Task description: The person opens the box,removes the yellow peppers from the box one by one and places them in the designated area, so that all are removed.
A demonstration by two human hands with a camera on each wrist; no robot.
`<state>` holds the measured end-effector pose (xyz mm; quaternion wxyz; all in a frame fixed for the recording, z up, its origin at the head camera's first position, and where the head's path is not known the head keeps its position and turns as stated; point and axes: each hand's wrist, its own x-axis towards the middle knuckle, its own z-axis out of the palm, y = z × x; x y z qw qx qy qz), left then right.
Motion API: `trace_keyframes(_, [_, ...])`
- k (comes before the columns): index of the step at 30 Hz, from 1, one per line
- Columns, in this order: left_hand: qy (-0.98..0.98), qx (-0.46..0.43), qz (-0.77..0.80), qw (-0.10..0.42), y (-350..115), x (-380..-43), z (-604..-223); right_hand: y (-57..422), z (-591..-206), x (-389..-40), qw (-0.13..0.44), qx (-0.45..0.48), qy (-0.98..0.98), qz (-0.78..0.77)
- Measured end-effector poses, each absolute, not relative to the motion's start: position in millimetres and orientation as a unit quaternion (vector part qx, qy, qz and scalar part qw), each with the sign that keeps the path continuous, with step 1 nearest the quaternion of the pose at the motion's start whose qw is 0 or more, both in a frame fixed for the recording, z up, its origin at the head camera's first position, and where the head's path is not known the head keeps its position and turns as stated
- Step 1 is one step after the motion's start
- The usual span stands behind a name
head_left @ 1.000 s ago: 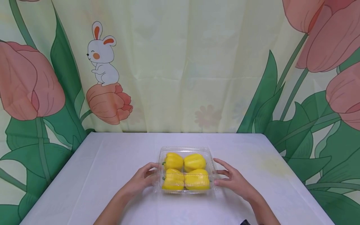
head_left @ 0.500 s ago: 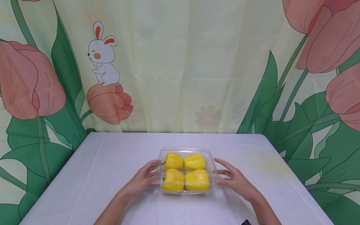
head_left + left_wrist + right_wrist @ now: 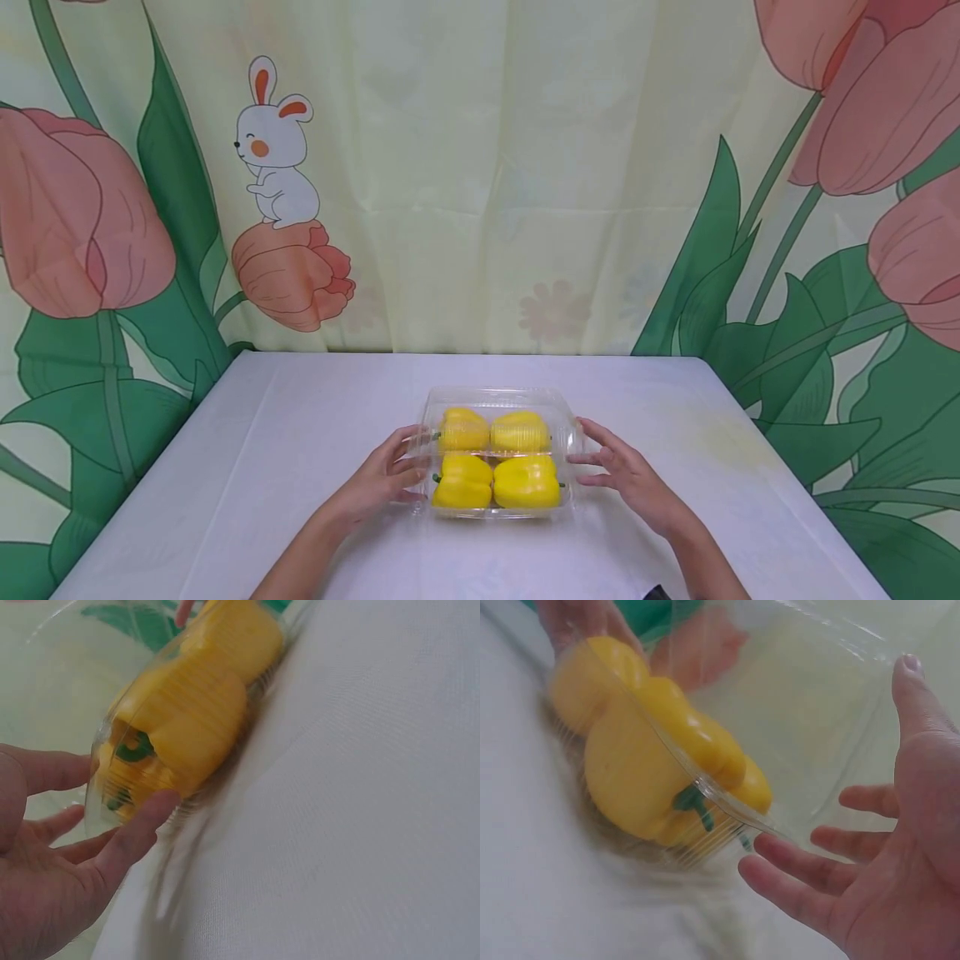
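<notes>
A clear plastic clamshell box [image 3: 498,514] stands on the white table with several yellow bell peppers [image 3: 527,482] inside. Its lid [image 3: 487,398] is partly raised, its near edge standing over the back peppers. At the left wall of the box is my left hand [image 3: 372,483], fingertips touching the plastic. The left wrist view shows that hand's fairly straight fingers [image 3: 60,771] meeting the box corner beside a green stem [image 3: 135,748]. My right hand [image 3: 637,483] has its fingers spread at the right side of the lid. Whether they touch the plastic I cannot tell.
A white cloth covers the table [image 3: 315,396]. Behind it hangs a pale curtain [image 3: 480,208] printed with tulips and a rabbit. A small black object [image 3: 656,592] shows at the bottom edge near the right forearm.
The lid's near edge has swung up and back, uncovering the front peppers. My right hand's fingers have shifted slightly up along the box side. The left hand has barely moved.
</notes>
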<state>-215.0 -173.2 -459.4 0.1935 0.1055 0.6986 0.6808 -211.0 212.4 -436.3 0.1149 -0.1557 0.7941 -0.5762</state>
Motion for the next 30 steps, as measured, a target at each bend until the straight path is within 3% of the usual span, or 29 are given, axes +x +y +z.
trace_keyframes(24, [0.71, 0.104, 0.67, 0.191, -172.5, -216.0, -457.8, 206.0, -435.6, -212.8, 0.089, -0.115, 0.817, -0.559])
trace_keyframes(30, [0.727, 0.078, 0.661, 0.168, -171.7, -218.1, -459.7, 204.7, -431.5, -212.4, 0.077, -0.102, 0.831, -0.541])
